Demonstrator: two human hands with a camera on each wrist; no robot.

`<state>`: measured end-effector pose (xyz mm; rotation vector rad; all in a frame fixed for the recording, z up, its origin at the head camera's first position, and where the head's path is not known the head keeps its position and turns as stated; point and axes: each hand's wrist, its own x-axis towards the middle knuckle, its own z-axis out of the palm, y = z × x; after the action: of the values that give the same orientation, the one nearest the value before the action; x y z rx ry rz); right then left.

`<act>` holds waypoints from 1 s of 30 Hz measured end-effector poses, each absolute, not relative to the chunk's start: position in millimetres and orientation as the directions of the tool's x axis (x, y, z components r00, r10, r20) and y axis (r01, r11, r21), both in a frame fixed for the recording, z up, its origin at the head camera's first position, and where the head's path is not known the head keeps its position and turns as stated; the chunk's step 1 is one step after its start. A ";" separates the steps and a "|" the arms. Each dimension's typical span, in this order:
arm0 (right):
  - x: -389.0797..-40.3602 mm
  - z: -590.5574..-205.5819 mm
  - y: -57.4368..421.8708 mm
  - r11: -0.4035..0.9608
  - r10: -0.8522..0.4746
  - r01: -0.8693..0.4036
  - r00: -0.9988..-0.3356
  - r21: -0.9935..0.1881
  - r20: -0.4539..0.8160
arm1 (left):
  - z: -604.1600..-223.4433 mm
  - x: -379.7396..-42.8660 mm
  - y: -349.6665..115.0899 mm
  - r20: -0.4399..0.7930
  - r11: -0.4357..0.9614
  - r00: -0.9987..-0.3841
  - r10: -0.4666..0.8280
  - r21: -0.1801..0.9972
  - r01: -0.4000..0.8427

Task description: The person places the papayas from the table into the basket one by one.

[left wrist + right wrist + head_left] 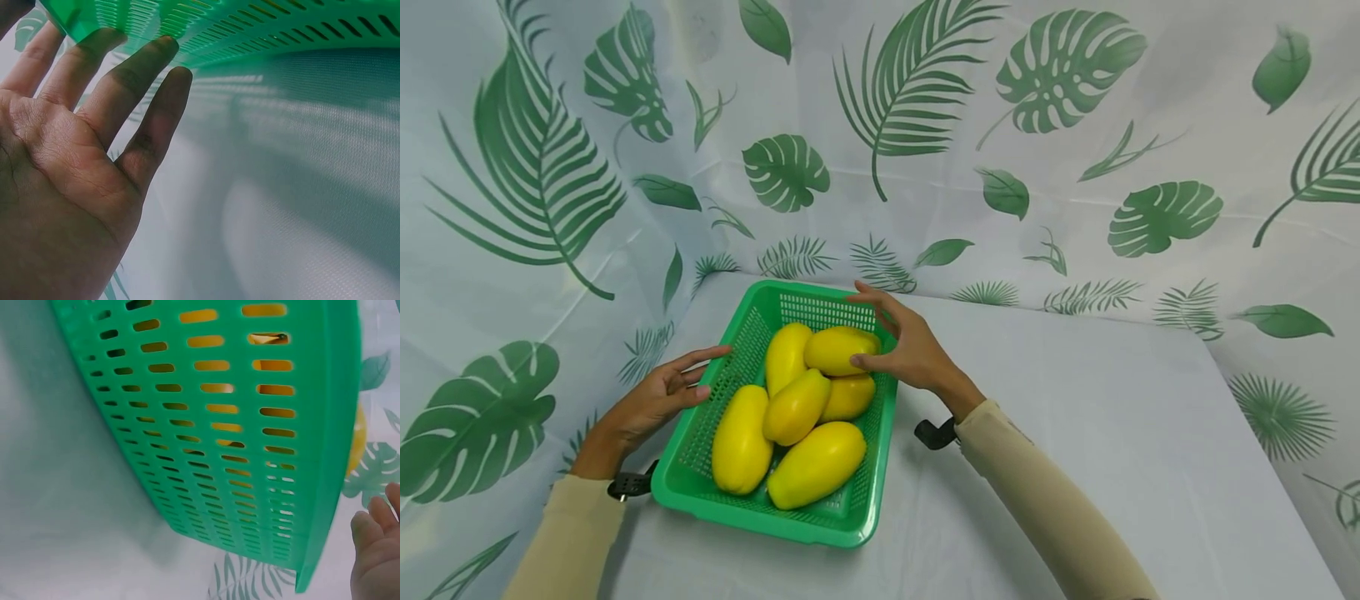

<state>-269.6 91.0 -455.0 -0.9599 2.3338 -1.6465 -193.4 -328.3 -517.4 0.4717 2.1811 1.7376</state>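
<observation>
A green plastic basket [767, 527] with slotted walls holds several smooth, oblong yellow fruits, mango- or papaya-like. My left hand [658, 404] is at the basket's left wall, fingers extended; in the left wrist view its fingertips [165, 47] lie right at the slotted side. My right hand [913, 342] reaches over the back right corner, fingers spread and thumb low. Its thumb overlaps the right end of the back right yellow fruit [838, 350] in the head view. Another yellow fruit [797, 408] lies on top of its neighbours. In the right wrist view, the right hand [378, 550] shows beyond the rim.
The basket stands on a white-covered table [1075, 400], toward its left side. White cloth with green leaf prints [910, 92] hangs behind and on both sides. A black wrist strap [936, 433] sits near each sleeve cuff.
</observation>
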 end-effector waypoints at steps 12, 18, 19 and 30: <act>-239.1 -457.4 110.0 0.457 -0.404 -0.485 -0.860 -0.746 0.311 | -508.3 -187.6 -323.9 -0.036 0.299 -0.908 0.417 0.949 0.099; -228.7 -457.5 117.0 0.524 -0.378 -0.485 -0.869 -0.700 0.320 | -500.4 -182.7 -320.2 -0.057 0.384 -0.914 0.401 0.917 0.111; -227.4 -457.3 118.0 0.536 -0.375 -0.483 -0.871 -0.692 0.317 | -498.6 -181.8 -319.7 -0.058 0.399 -0.915 0.399 0.909 0.117; -212.2 -456.2 134.1 0.701 -0.370 -0.418 -0.906 -0.578 0.205 | -471.4 -170.5 -311.6 -0.045 0.524 -0.919 0.391 0.832 0.182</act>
<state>-212.2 134.1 -456.2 -0.6878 2.9647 -1.0360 -170.5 -311.6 -471.4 0.4847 2.5378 1.3462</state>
